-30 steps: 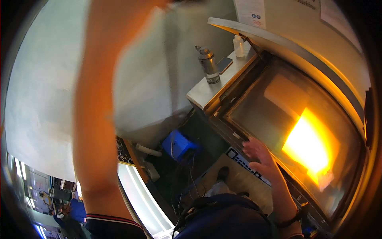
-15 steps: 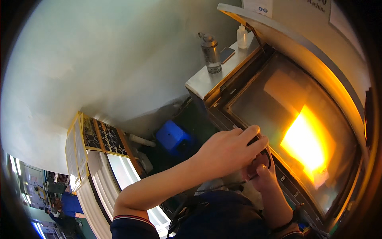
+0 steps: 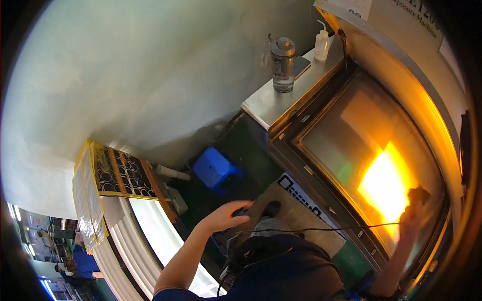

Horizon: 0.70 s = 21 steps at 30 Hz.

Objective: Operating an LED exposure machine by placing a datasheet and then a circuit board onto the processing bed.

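My left hand [image 3: 227, 216] is held in front of my body, its fingers apart and nothing in it. My right hand [image 3: 411, 214] reaches over the glass bed [image 3: 321, 130] of a large open machine, closed on a small dark object [image 3: 419, 194] whose kind is too blurred to tell. Bright orange-yellow light glares on the glass beside that hand. A thin dark cable [image 3: 351, 228] runs from my waist across to my right wrist. Whether the dark object touches the glass cannot be made out.
The machine's raised lid [image 3: 396, 60] stands along the far right. On its side ledge are a grey-lidded water bottle [image 3: 283, 70], a phone [image 3: 302, 65] and a white squeeze bottle [image 3: 322, 46]. A blue container [image 3: 215, 169] sits on the floor. A lit white unit [image 3: 155, 226] stands at left.
My hands were together in front of me around something partly hidden. They have parted: the right has moved out over the glass with the dark object, the left has drawn back and opened.
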Tool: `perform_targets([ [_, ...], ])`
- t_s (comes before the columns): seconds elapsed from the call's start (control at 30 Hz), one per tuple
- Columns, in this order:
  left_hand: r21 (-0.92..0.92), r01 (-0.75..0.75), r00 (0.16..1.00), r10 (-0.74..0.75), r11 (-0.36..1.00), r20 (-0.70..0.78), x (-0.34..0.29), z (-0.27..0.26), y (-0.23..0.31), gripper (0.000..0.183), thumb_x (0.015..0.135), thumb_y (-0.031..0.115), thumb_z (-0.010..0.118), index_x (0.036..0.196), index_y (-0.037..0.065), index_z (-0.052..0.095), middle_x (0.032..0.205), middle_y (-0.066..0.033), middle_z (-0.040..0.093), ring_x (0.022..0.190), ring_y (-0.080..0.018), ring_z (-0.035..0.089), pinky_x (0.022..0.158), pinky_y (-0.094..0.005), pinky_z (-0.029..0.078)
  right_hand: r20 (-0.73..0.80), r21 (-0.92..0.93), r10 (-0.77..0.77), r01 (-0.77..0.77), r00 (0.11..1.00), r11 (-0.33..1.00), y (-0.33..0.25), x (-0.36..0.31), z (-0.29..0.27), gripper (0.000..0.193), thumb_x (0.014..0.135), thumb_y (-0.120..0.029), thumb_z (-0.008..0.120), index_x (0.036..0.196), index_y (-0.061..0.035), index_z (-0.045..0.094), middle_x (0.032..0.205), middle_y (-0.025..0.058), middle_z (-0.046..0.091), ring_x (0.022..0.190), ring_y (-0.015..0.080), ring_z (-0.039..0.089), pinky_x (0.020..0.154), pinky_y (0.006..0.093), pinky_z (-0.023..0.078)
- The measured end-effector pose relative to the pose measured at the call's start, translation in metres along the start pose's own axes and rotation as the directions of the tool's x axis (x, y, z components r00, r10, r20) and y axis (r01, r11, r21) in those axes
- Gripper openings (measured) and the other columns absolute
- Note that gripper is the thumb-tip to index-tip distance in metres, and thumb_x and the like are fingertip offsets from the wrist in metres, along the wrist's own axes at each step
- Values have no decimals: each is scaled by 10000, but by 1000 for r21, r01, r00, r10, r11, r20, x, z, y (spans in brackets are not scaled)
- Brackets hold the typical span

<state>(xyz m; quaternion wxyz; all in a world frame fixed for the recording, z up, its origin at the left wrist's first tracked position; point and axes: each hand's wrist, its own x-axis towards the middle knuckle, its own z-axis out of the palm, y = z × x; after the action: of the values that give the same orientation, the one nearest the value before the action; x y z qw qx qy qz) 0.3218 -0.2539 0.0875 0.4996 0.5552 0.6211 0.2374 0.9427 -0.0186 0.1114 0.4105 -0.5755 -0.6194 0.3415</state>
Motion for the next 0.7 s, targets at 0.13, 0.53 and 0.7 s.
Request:
perform_targets([
  [0.13, -328, 263, 964, -260, 907, 55, -63, 78, -139, 500, 950, 294, 624, 1357, 16, 542, 1305, -126, 623, 1226, -243, 572, 1067, -375, 420, -301, 307, 143, -46, 943, 951, 20, -6, -106, 459, 1010, -133, 514, 1465, -129, 445, 1285, 17, 599, 603, 41, 328, 494, 191, 301],
  [0.53, -681, 530, 790, -4, 505, 613, 66, 131, -31, 440, 973, 272, 600, 1316, -3, 573, 1131, -100, 643, 1088, -197, 610, 987, -325, 461, -632, 485, 364, -18, 684, 874, 48, -70, -398, 455, 1028, -399, 527, 1435, -194, 527, 591, -55, 292, 490, 45, 193, 436, 228, 178],
  [0.7, -427, 461, 839, -226, 778, 495, 76, 97, 27, 456, 877, 43, 630, 1326, -5, 566, 812, -36, 561, 713, -138, 605, 690, -293, 524, -805, 396, 357, -19, 473, 918, -4, -66, -353, 441, 1044, -356, 505, 1448, -179, 510, 574, -48, 299, 476, 45, 200, 433, 233, 187],
])
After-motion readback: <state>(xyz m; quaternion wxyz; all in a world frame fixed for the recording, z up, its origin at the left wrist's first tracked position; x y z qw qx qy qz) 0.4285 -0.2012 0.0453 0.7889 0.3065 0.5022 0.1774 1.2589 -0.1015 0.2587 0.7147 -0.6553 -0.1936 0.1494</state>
